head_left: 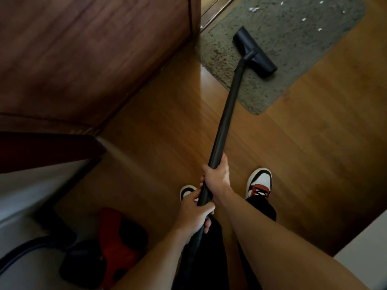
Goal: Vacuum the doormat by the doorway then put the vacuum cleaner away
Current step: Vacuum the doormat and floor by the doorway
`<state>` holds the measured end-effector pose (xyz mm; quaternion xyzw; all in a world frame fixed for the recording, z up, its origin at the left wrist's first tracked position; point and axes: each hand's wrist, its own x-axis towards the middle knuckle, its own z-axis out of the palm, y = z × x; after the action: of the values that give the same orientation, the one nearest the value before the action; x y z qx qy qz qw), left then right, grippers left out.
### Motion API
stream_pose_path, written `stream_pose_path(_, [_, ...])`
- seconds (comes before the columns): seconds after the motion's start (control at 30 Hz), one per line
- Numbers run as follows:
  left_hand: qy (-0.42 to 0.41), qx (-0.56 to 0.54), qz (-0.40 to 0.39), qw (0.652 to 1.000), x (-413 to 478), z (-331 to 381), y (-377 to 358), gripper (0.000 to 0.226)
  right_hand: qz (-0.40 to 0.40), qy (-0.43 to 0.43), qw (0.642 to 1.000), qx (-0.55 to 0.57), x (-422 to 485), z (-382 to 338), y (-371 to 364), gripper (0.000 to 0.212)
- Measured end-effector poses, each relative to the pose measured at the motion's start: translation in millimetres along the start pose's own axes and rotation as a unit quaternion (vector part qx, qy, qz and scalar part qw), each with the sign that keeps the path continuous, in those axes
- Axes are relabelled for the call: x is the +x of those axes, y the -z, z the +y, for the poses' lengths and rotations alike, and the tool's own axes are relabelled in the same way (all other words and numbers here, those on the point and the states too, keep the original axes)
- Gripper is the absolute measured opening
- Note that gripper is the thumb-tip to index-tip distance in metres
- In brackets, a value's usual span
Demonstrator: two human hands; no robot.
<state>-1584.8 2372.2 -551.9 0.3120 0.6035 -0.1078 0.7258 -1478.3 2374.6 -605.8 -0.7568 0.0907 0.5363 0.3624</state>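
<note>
A grey-green doormat [293,38] lies at the top right by the doorway, with white crumbs scattered over its far part. The black floor nozzle [254,52] rests on the mat's near left area. Its long black tube [227,116] runs down toward me. My right hand [216,177] grips the tube higher up. My left hand [193,212] grips it just below, where the hose begins. The red and black vacuum body [114,248] sits on the floor at the lower left, blurred.
A dark wooden door or cabinet [94,59] fills the upper left, close to the mat's left edge. Wooden floor [303,164] spreads around my two shoes [259,183]. A white wall edge [364,248] stands at the lower right. A dark hose [25,250] curves at the bottom left.
</note>
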Motion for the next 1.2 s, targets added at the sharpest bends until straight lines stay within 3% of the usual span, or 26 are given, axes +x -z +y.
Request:
stream_pose_path(0.5, [-0.006,0.002,0.010,1.000,-6,11,-7,0.007,-0.021,-0.001,1.000,-0.022,-1,-17,5,0.060])
stream_pose_path(1.2, [-0.031,-0.079,0.041,0.996,65,158,-158,0.009,-0.067,0.015,0.995,-0.075,112,-169,126,0.055])
